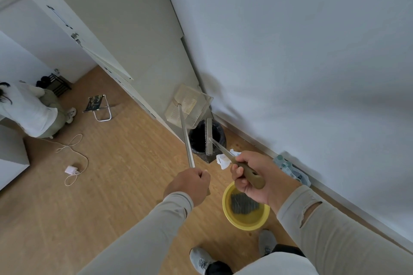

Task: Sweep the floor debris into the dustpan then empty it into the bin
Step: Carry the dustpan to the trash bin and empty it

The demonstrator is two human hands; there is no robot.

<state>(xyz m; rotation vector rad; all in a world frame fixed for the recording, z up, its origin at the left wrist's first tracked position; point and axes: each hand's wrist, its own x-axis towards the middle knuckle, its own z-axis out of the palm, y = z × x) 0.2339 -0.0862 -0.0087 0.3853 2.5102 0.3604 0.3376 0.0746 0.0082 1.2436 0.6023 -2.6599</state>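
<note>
I am at the emptying step, as I read it: ahead of me the wooden floor [116, 185] runs to the wall, and the black-lined bin [197, 140] stands in the corner at twelve o'clock from my hands, against the cabinet. The clear dustpan [190, 105] hangs tilted above the bin's far rim, at about eleven o'clock of its mouth, carried on a long metal handle that my left hand [190, 185] grips with its fingers closed tight around the end. My right hand [257, 176] has its fingers clamped on the olive grip of the brush [209, 136], whose bristle head sits across the bin's opening. A yellow basin [245, 219] lies on the floor at six o'clock of my right hand, and a crumpled white tissue [223, 159] rests just beside the bin at four o'clock. I cannot tell whether debris remains in the pan. Next, I judge, the pan needs tipping further over the mouth, with the brush drawing out whatever clings.
</note>
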